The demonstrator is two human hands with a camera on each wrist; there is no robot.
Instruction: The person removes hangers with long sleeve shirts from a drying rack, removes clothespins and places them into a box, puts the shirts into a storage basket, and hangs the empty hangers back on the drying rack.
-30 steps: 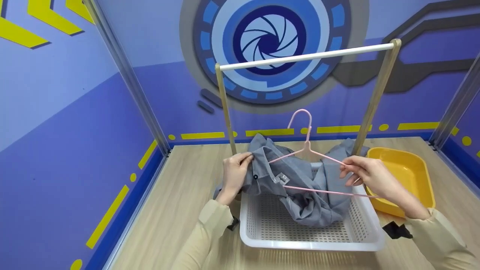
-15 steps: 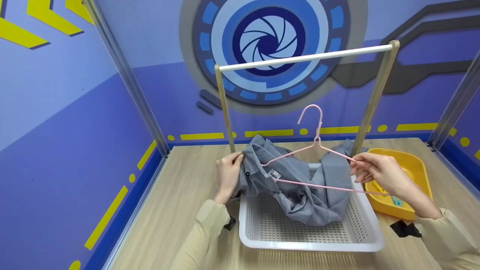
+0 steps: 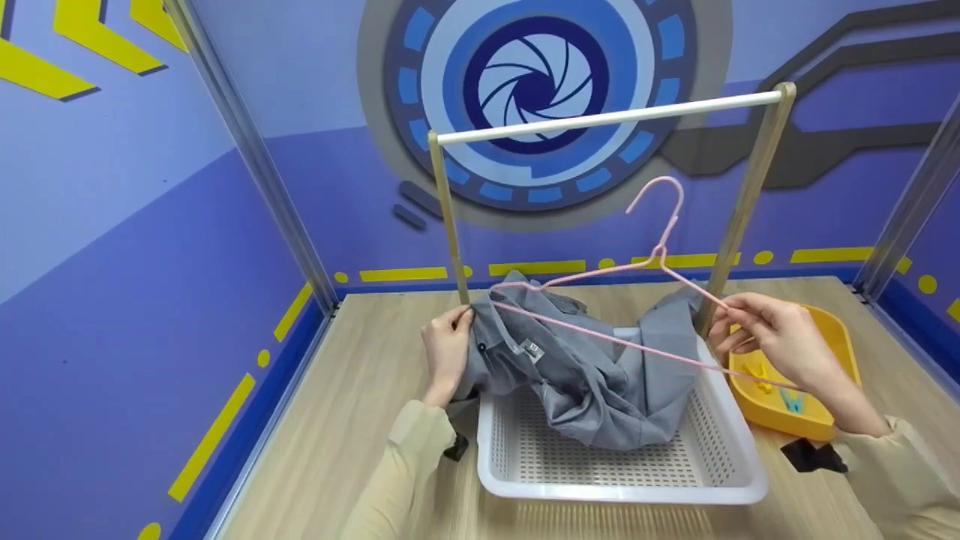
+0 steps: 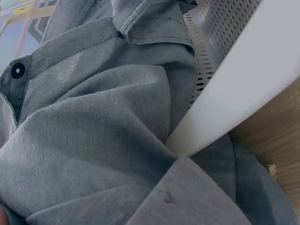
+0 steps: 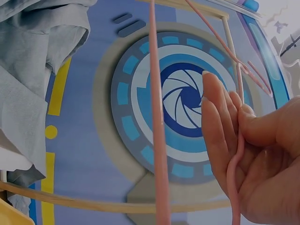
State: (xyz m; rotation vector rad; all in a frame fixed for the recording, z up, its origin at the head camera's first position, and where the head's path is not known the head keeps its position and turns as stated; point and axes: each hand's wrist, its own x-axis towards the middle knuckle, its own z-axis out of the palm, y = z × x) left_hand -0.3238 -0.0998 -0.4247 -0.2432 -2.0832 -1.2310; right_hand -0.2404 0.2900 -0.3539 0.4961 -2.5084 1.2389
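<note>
A grey buttoned shirt (image 3: 585, 397) with a small label lies bunched in the white perforated basket (image 3: 622, 491) and over its rim. My left hand (image 3: 445, 351) pinches the shirt near its black button, at the left. In the left wrist view, shirt cloth (image 4: 93, 117) fills most of the picture. A pink hanger (image 3: 661, 251) tilts above the basket, hook upward, its left end at the shirt's collar. My right hand (image 3: 780, 337) holds the hanger's right arm. The right wrist view shows thumb and fingers of that hand (image 5: 258, 154) around the pink rod.
Behind the basket stands a rack with a white rail (image 3: 607, 118) and wooden posts. At the right, a yellow tray (image 3: 840, 337) holds yellow (image 3: 759, 375) and teal clothespins (image 3: 792, 401). Printed panels wall in the wooden tabletop (image 3: 360, 360) at the back and sides.
The hanger has moved right and upward with my right hand; its left end, earlier hidden in the shirt, now shows at the collar. My left hand has drawn the shirt slightly left.
</note>
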